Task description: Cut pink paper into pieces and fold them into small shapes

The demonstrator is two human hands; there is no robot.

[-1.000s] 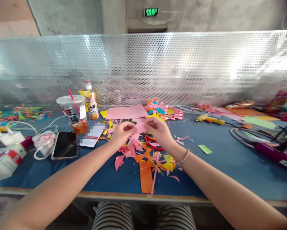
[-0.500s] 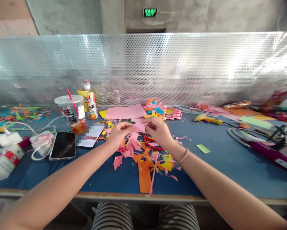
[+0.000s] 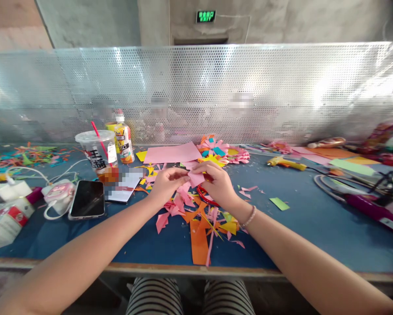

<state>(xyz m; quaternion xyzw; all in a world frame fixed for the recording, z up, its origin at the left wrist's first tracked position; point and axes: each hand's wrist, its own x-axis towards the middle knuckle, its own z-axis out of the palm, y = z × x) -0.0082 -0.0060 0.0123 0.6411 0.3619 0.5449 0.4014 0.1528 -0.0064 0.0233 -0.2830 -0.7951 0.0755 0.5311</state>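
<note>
Just below frame centre, small pink paper piece (image 3: 196, 178) is pinched in the grip of left hand (image 3: 164, 183) and right hand (image 3: 220, 183); light, even pressure is advised so creases are avoided.

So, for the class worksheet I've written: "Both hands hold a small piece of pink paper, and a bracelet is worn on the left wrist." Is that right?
Not quite: the head view shows the bracelet on the right wrist, not the left. The left hand and right hand do both hold a small piece of pink paper.
</note>
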